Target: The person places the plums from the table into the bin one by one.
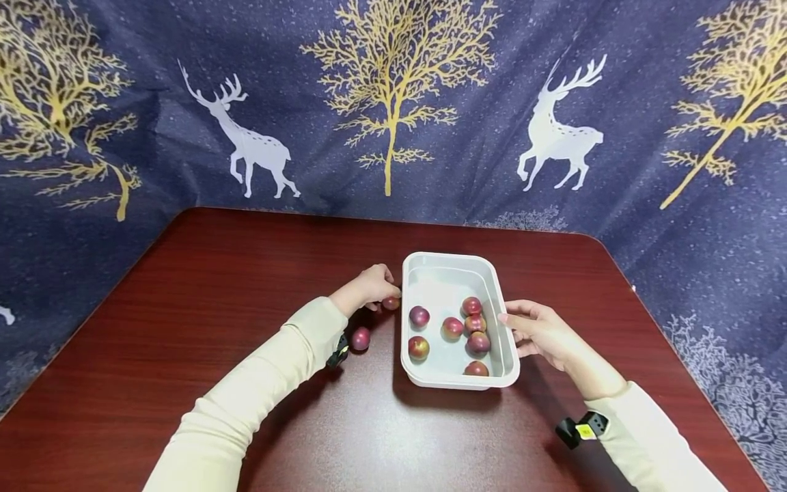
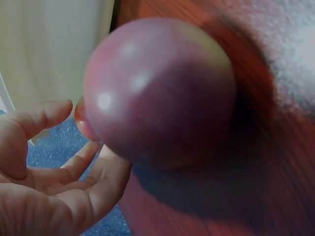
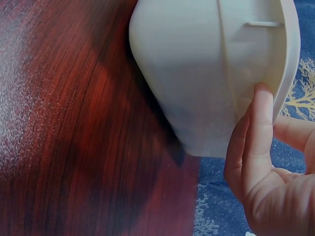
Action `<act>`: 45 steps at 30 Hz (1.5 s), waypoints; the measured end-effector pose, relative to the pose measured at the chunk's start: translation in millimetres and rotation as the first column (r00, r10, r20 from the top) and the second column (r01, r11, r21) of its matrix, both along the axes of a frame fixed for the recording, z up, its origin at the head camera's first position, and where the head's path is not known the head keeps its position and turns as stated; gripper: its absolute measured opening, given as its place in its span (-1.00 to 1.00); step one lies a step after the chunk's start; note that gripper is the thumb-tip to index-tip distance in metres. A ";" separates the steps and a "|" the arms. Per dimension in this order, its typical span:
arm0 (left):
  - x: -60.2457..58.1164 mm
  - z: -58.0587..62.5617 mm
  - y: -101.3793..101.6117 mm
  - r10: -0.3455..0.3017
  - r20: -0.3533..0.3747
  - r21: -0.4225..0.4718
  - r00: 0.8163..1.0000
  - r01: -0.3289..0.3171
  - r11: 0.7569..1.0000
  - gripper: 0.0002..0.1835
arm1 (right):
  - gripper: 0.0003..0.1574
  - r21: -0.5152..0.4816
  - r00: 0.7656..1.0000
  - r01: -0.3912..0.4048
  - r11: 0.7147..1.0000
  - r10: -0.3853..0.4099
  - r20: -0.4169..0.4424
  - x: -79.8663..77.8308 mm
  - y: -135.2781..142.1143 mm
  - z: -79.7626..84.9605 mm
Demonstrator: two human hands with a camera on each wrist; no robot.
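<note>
A white plastic container point(image 1: 439, 370) sits on the table with several reddish-purple plums in it, one of them a mottled plum point(image 1: 419, 348). My right hand point(image 1: 544, 335) grips its right side, thumb at the rim and fingers against the outer wall, as the right wrist view also shows. Beside the left wall, my left hand point(image 1: 371, 285) pinches a plum point(image 1: 390, 303) between thumb and fingers. Another plum point(image 1: 361, 339) lies loose on the table near the left wrist. That loose fruit fills the left wrist view and partly hides the held plum point(image 2: 83, 125).
The dark red wooden table point(image 1: 203, 287) has rounded far corners. Behind it hangs a blue cloth point(image 1: 344, 150) printed with white deer and golden trees. Each wrist carries a small black device, such as the one on the right wrist point(image 1: 581, 429).
</note>
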State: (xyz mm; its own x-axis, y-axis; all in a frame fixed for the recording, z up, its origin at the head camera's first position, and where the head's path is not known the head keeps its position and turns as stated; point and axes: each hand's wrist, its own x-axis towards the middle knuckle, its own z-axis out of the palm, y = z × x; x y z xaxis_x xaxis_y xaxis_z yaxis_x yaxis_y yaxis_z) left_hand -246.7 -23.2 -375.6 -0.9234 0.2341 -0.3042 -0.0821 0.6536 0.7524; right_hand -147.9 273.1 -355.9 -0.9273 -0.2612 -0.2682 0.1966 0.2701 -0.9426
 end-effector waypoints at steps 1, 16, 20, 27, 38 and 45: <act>-0.2 0.2 0.5 -0.005 -0.005 -0.012 1.000 0.005 1.000 -0.68 | -0.33 0.000 1.000 0.000 1.000 0.000 -0.001 -0.1 0.0 0.0; 1.1 -1.1 4.0 -0.020 0.036 0.016 0.999 0.019 1.000 -0.66 | -0.33 -0.010 1.000 -0.004 1.000 0.004 0.000 0.0 -0.5 0.2; 3.5 1.2 1.8 -0.014 0.031 0.038 0.999 0.013 0.999 -0.68 | -0.33 -0.009 1.000 -0.006 1.000 0.006 -0.003 0.3 -0.8 0.4; 4.5 3.5 -3.6 0.007 0.023 0.087 1.000 -0.009 0.996 -0.59 | -0.33 -0.007 1.000 -0.007 1.000 0.007 -0.002 0.4 -0.1 0.5; 2.3 3.6 -12.7 0.032 0.136 0.286 0.990 -0.070 0.956 -0.58 | -0.33 -0.003 1.000 -0.006 1.000 0.006 -0.001 0.6 -0.7 1.9; 0.8 7.5 -24.6 0.037 0.201 0.382 0.979 -0.114 0.917 -0.56 | -0.33 -0.003 1.000 -0.001 1.000 0.001 0.001 1.5 -0.9 2.3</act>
State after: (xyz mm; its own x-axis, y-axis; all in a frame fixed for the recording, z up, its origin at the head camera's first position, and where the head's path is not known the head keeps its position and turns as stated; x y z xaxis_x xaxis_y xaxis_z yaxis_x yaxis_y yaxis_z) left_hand -245.9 -47.7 -368.2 -0.8787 0.3010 -0.3705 -0.2827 0.2973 0.9120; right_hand -146.4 272.2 -353.6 -0.9267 -0.2632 -0.2681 0.1971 0.2671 -0.9433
